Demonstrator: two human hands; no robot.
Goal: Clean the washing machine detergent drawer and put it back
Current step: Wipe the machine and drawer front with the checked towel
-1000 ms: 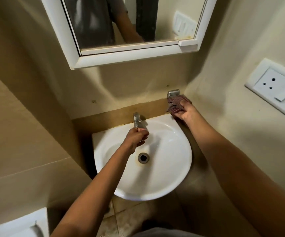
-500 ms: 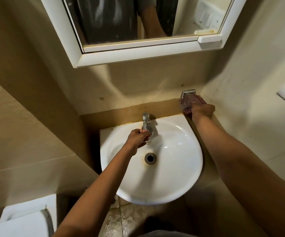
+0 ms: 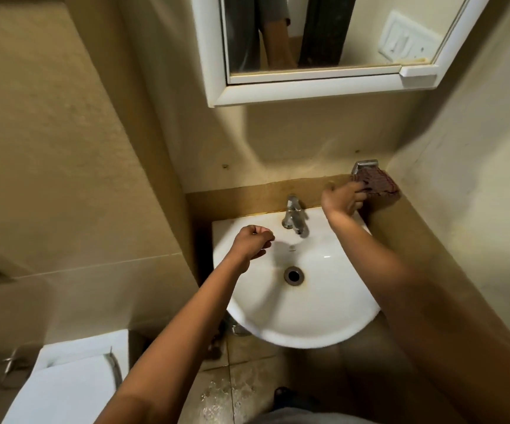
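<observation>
the left hand (image 3: 252, 240) hangs over the white washbasin (image 3: 308, 328) at about 10 o'clock from the drain (image 3: 293, 275). its fingers are curled into the palm with the thumb against them, and it holds nothing that shows. the chrome tap (image 3: 293, 215) stands at 12 o'clock, just beside that hand but apart from it.

the right hand (image 3: 342, 198) reaches towards 1 o'clock, to the corner ledge. its fingertips meet the near edge of a reddish-brown cloth (image 3: 377, 182) with a dark pattern. motion blur hides whether they pinch it or only touch it. the cloth lies crumpled over a chrome bracket (image 3: 365, 164) fixed in the wall corner.

the detergent drawer cannot be made out in this view. a white-framed mirror cabinet (image 3: 308, 91) hangs at 12 o'clock above the tap, and a white toilet cistern (image 3: 64, 377) sits at 8 o'clock.
</observation>
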